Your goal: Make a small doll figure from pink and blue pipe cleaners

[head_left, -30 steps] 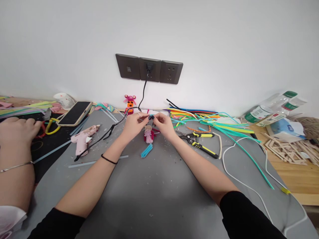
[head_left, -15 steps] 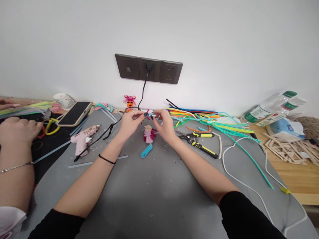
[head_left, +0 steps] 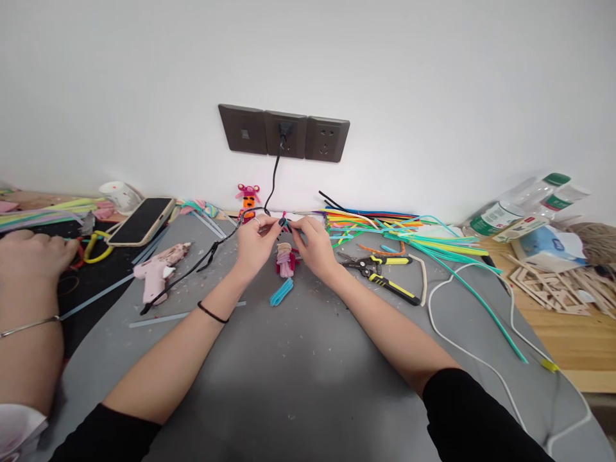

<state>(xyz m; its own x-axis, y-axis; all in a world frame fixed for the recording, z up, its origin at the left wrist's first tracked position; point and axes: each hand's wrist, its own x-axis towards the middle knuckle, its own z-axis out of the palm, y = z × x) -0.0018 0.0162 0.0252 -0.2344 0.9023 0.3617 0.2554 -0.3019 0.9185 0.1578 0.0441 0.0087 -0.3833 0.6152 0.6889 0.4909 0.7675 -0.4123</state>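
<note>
My left hand and my right hand meet above the back of the grey mat, fingertips pinched together. Between them is a short piece of blue pipe cleaner, mostly covered by the fingers. Just below lies a small pink and red pipe-cleaner figure with a beige top. In front of it rests a folded bright-blue pipe cleaner. Behind my left hand, against the wall, stands an orange and pink figure.
A pink glue gun and a phone lie left, near a co-worker's hand. To the right are yellow-black wire strippers, bundled pipe cleaners, a white cable, bottles and wooden frames.
My hands have drawn closer together, so less of the blue piece shows between the fingertips. The figure and the folded pipe cleaner stay on the mat.
</note>
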